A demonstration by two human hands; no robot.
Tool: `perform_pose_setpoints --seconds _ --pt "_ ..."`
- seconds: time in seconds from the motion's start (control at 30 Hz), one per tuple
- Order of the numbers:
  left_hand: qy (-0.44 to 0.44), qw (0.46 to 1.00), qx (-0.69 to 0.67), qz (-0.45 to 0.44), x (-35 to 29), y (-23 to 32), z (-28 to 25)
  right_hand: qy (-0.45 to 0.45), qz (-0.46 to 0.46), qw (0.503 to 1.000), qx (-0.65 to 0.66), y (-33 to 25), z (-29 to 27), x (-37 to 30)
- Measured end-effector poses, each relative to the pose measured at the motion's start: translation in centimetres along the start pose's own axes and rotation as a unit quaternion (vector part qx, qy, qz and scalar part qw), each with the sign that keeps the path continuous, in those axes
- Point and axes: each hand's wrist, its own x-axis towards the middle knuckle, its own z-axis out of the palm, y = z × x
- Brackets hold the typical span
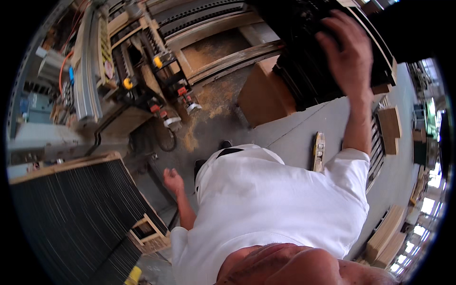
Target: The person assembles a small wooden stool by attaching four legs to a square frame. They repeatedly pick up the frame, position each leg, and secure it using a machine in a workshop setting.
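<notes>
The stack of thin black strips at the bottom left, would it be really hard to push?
The stack of thin black strips would probably feel heavy, since so many are packed together. One strip alone might bend a little, because each looks long and thin. The whole stack seems unlikely to roll, as it looks broad and blocky.

The shirt (266, 199) is matt cloth, the beam (213, 31) wooden.

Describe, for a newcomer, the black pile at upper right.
From the white shirt, follow the right arm upward. The black pile is there, beside a brown block. Unlike the black stack at lower left, it has the right hand over it.
</notes>
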Motion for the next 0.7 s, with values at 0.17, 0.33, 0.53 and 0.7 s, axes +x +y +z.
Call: perform_pose_setpoints --seconds 0.17,0.33,0.53,0.7 --pt "-0.098 0.983 -0.109 0.107 7.2 15.7 7.2 -0.2 0.237 0.938 -0.157 9.0 -4.0 -1.1" --pt "-0.127 0.965 -0.183 0.135 18.9 27.8 10.5 -0.202 0.336 0.918 -0.067 13.6 -3.5 -3.7" --pt "-0.166 0.916 -0.364 0.03 33.5 40.7 16.6 -0.104 0.347 0.93 -0.058 7.7 -3.2 -0.2" --pt "-0.147 0.842 -0.498 -0.143 46.6 43.5 21.1 -0.054 0.252 0.942 0.217 -2.5 2.6 5.5"
